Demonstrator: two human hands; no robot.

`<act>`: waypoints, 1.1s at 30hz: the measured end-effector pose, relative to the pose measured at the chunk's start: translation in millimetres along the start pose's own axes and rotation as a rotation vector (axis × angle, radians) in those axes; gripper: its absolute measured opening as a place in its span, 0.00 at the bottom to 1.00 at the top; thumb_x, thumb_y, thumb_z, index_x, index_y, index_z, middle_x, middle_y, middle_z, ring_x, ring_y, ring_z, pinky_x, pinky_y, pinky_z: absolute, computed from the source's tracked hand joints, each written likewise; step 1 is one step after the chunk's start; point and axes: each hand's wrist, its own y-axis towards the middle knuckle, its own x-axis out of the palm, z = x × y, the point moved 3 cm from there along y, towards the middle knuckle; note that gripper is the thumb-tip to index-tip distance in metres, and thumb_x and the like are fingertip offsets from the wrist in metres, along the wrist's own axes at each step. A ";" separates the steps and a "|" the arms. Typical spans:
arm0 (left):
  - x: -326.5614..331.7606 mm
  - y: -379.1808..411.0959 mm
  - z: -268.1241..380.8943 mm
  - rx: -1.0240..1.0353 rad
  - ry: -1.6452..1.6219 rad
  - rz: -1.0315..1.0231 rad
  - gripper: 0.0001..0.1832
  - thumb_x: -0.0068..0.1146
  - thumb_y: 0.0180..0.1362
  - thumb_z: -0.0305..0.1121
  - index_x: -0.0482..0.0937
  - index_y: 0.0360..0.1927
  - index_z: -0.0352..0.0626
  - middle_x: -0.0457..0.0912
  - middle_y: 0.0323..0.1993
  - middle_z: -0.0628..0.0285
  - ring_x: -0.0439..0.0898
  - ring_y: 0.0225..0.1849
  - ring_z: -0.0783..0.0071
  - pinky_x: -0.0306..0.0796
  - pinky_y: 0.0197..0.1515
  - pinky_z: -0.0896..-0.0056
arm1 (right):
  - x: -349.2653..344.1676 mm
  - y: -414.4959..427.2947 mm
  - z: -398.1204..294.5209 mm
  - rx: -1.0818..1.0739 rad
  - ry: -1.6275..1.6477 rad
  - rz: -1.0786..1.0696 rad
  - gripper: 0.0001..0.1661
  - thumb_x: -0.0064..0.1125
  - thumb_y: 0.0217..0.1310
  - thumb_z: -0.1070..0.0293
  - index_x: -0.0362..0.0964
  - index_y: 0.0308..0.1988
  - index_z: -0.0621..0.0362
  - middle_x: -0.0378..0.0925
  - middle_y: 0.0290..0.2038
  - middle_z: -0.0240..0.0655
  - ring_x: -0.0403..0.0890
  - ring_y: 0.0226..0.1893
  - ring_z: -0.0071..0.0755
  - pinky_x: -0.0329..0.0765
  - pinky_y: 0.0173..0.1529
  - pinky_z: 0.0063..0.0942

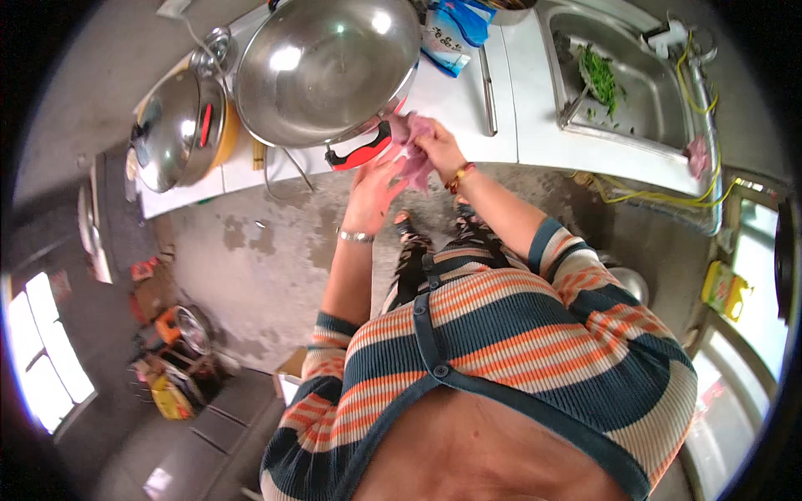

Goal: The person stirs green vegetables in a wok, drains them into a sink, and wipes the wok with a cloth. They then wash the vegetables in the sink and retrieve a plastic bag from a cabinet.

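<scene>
A large stainless steel wok (pixel 319 75) fills the upper middle, its shiny inner side facing me. The red-and-black handle (pixel 360 150) juts from its near edge. In my right hand (pixel 440 150) a crumpled pink cloth (pixel 413 141) is pinched beside the handle, close to the wok's rim. My left hand (pixel 371 199) is just below the handle, its fingers spread. Its fingertips are close to the cloth, and whether they touch it or the wok I cannot tell.
On the white countertop (pixel 460 109) stand a lidded pan (pixel 182 134) at left and a blue-and-white bag (pixel 456 34). A steel sink (pixel 658 87) at right holds a strainer of chopped greens (pixel 598 75). A yellow hose (pixel 664 199) runs along the edge. Another pink cloth (pixel 697 156) lies there.
</scene>
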 end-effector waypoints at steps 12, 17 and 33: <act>0.2 5.3 44.3 0.301 -0.535 0.377 0.16 0.44 0.65 0.38 0.65 0.22 0.43 0.69 0.21 0.63 0.72 0.31 0.68 0.69 0.54 0.56 | 22.5 58.6 49.3 -0.162 0.175 0.097 0.17 0.45 0.62 0.74 0.69 0.51 0.57 0.72 0.29 0.28 0.72 0.27 0.22 0.73 0.32 0.21; -53.4 -16.8 68.7 0.243 -0.603 0.328 0.16 0.42 0.66 0.36 0.63 0.20 0.47 0.54 0.13 0.72 0.58 0.18 0.78 0.67 0.40 0.69 | 12.9 23.8 13.0 -0.102 0.198 0.079 0.19 0.45 0.63 0.70 0.68 0.54 0.56 0.74 0.32 0.33 0.75 0.35 0.28 0.75 0.37 0.25; -95.2 -27.1 104.0 0.064 -0.510 0.369 0.15 0.44 0.66 0.33 0.64 0.21 0.45 0.55 0.11 0.73 0.55 0.12 0.86 0.57 0.22 0.86 | 22.2 46.8 -15.7 -0.603 -0.467 0.346 0.19 0.52 0.58 0.69 0.72 0.51 0.47 0.68 0.33 0.42 0.72 0.37 0.46 0.70 0.43 0.37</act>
